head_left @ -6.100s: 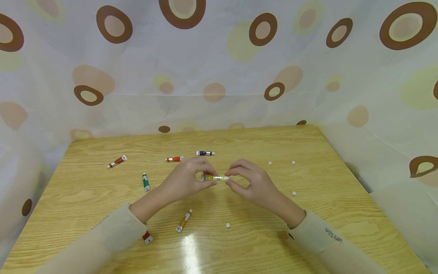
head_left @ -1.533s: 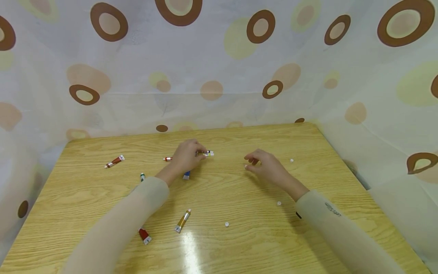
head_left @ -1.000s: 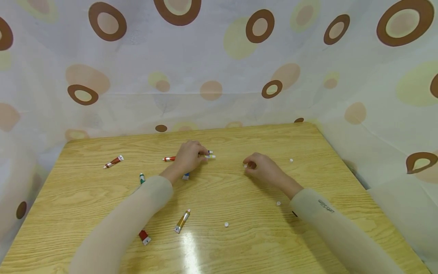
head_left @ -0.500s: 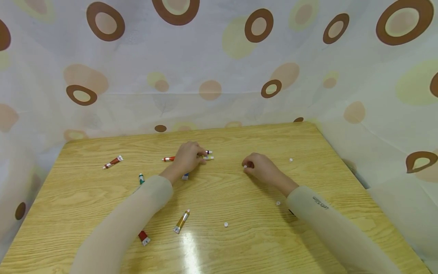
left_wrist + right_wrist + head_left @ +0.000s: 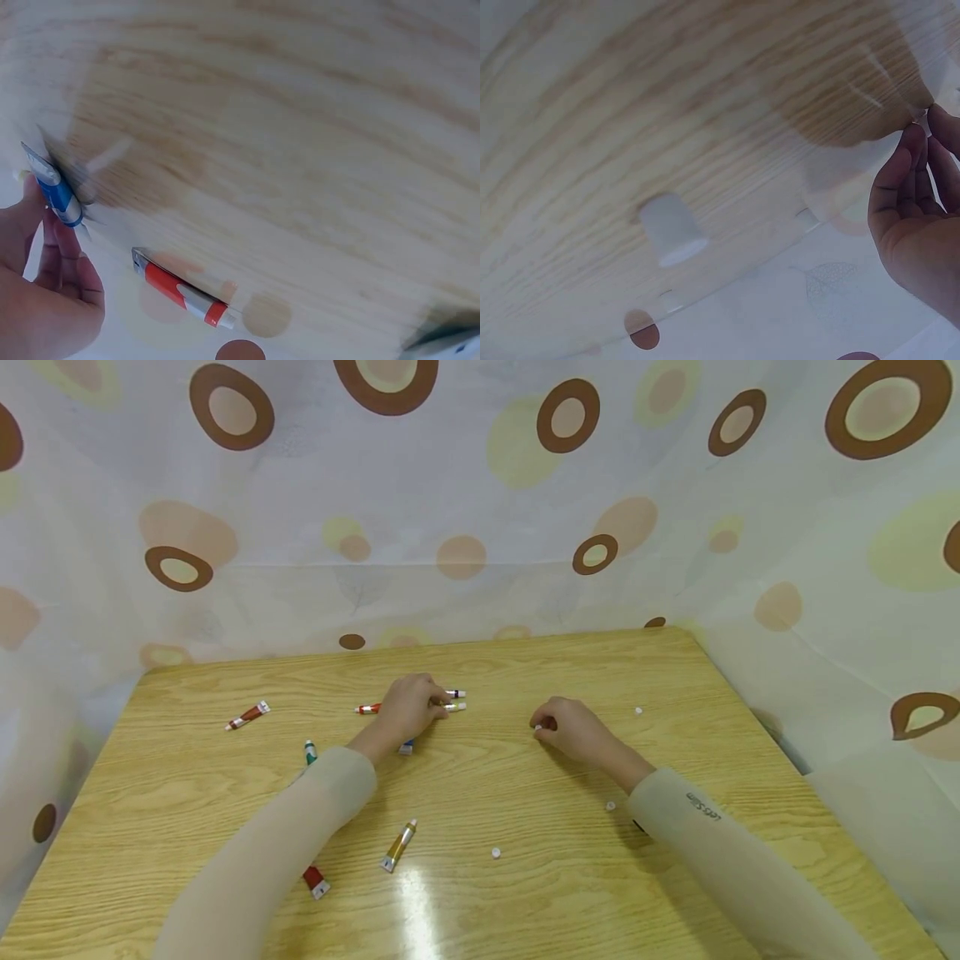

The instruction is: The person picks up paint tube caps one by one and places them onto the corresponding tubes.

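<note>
Since six seconds back both hands left the yellow tube: my left grip (image 5: 405,708) pinched the blue tube (image 5: 56,191), right (image 5: 566,731) pinching a cap (image 5: 537,727), mating them next.

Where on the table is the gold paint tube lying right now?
In the head view, the gold paint tube lies near the front, left of centre, between a red tube and a white cap.

A small white plastic cap (image 5: 537,727) lies on the wood — a capped yellow-green paint tube (image 5: 453,707) lies flat, well apart.
</note>
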Demonstrator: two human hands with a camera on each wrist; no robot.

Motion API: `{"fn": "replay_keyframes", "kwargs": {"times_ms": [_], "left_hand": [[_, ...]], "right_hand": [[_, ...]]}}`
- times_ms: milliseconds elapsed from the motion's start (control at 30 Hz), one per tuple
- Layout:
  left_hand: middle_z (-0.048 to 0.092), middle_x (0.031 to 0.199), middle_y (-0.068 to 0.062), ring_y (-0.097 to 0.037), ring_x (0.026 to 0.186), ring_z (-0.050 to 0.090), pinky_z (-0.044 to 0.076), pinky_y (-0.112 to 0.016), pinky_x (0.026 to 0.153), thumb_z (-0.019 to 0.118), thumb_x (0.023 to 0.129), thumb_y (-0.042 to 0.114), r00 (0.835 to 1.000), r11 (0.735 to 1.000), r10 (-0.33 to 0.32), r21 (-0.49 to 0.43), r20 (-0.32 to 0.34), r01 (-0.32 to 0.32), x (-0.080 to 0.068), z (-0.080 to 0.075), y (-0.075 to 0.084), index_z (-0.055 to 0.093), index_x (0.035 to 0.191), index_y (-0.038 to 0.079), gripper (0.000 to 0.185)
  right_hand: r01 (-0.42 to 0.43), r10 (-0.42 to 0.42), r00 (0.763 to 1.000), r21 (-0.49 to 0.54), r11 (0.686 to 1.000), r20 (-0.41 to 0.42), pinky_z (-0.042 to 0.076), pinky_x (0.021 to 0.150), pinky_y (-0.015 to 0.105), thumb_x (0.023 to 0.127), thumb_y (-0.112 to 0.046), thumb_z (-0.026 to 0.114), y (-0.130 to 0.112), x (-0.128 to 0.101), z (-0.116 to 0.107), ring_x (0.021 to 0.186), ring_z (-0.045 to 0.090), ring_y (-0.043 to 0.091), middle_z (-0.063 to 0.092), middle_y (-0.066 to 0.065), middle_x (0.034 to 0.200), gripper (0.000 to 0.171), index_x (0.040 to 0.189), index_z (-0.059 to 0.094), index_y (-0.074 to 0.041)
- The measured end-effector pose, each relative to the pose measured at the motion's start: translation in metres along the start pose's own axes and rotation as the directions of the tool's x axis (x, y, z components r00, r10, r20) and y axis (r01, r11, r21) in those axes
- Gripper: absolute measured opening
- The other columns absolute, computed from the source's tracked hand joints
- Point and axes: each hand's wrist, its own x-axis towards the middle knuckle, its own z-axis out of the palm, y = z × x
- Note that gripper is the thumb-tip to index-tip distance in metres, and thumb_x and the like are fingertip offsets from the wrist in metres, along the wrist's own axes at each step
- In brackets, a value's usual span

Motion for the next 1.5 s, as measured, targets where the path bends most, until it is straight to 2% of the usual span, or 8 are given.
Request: {"fn": "replay_keyframes", "kwargs": {"times_ms": [267,600,767,1000,1200,1500], "left_hand": [[0.073,0.102,-0.009,-0.023,0.089,0.069,0.059,-0.037,0.082,0.079,0.09,0.019,0.999,1.0,-0.026,-0.01,-0.03,0.026,0.0,0.002,0.004,0.081,0.108,0.01,0.021],[0.072,0.101,-0.008,-0.023,0.09,0.069,0.059,-0.036,0.082,0.08,0.09,0.019,0.998,0.999,-0.04,-0.008,-0.04,0.04,0.002,0.004,0.005,0.081,0.108,0.009,0.02],[0.071,0.1,-0.008,-0.023,0.089,0.068,0.059,-0.036,0.081,0.08,0.09,0.019,0.998,0.999,-0.045,-0.011,-0.041,0.045,0.003,0.005,0.005,0.082,0.106,0.009,0.019],[0.072,0.1,-0.008,-0.023,0.089,0.068,0.059,-0.037,0.081,0.08,0.09,0.017,0.998,0.999,-0.044,-0.023,-0.054,0.043,0.002,0.004,0.007,0.082,0.105,0.008,0.018],[0.072,0.1,-0.007,-0.022,0.09,0.068,0.059,-0.037,0.082,0.081,0.09,0.017,0.998,0.999,-0.044,-0.021,-0.054,0.043,0.002,0.003,0.007,0.082,0.106,0.009,0.018],[0.073,0.103,-0.008,-0.023,0.092,0.069,0.059,-0.037,0.083,0.082,0.088,0.018,0.998,1.0,-0.026,-0.016,-0.054,0.025,0.0,-0.004,0.006,0.081,0.108,0.008,0.022]], "right_hand": [[0.008,-0.008,1.0,-0.012,1.0,-0.005,0.058,0.084,0.037,0.099,-0.009,0.067,0.001,-0.001,0.001,0.092,0.065,0.02,0.07,0.012,0.104,0.015,0.11,0.075,-0.001],[0.009,-0.009,1.0,-0.015,1.0,-0.007,0.058,0.084,0.038,0.099,-0.009,0.067,-0.001,-0.002,0.0,0.093,0.066,0.021,0.071,0.012,0.105,0.015,0.109,0.075,-0.001],[0.015,-0.015,1.0,0.022,1.0,-0.007,0.058,0.085,0.038,0.1,-0.01,0.066,-0.003,-0.004,-0.001,0.095,0.065,0.021,0.07,0.012,0.106,0.017,0.111,0.075,-0.001],[0.034,-0.03,0.998,0.07,0.997,-0.048,0.059,0.086,0.039,0.1,-0.009,0.065,-0.011,-0.007,-0.011,0.098,0.068,0.023,0.072,0.012,0.109,0.02,0.116,0.073,0.0],[0.051,-0.046,0.997,0.066,0.997,-0.07,0.059,0.087,0.042,0.101,-0.011,0.065,-0.022,-0.012,-0.019,0.1,0.069,0.024,0.075,0.012,0.11,0.022,0.119,0.072,-0.001],[0.095,-0.089,0.99,0.049,0.994,-0.107,0.059,0.084,0.04,0.101,-0.011,0.066,-0.03,-0.019,-0.023,0.097,0.069,0.023,0.075,0.011,0.107,0.02,0.116,0.073,-0.001]]}}
